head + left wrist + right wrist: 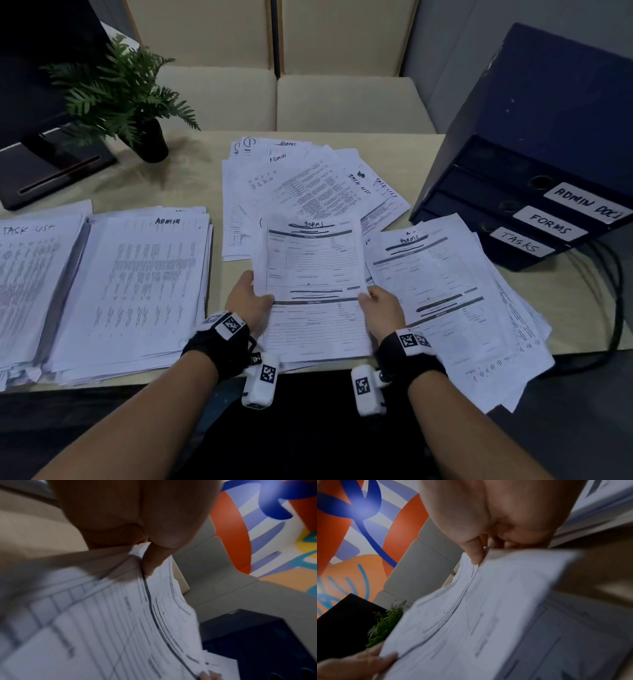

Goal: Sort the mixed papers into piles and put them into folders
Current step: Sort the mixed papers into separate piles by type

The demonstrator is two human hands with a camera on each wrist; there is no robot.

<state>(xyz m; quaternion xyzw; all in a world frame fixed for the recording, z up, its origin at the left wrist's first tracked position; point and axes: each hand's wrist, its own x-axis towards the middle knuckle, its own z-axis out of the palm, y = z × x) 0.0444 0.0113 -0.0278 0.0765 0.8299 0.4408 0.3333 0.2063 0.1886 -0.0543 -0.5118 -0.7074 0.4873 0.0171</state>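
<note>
Beige desk bears paper stacks; left hand and right hand each pinch a side edge of a white, table-ruled sheet handwritten FORMS on top.

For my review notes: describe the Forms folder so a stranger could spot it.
On the table's right side lies a stack of dark blue folders. The Forms folder is the middle one, its white spine label reading FORMS, between ADMIN DOCS and TASKS.
</note>
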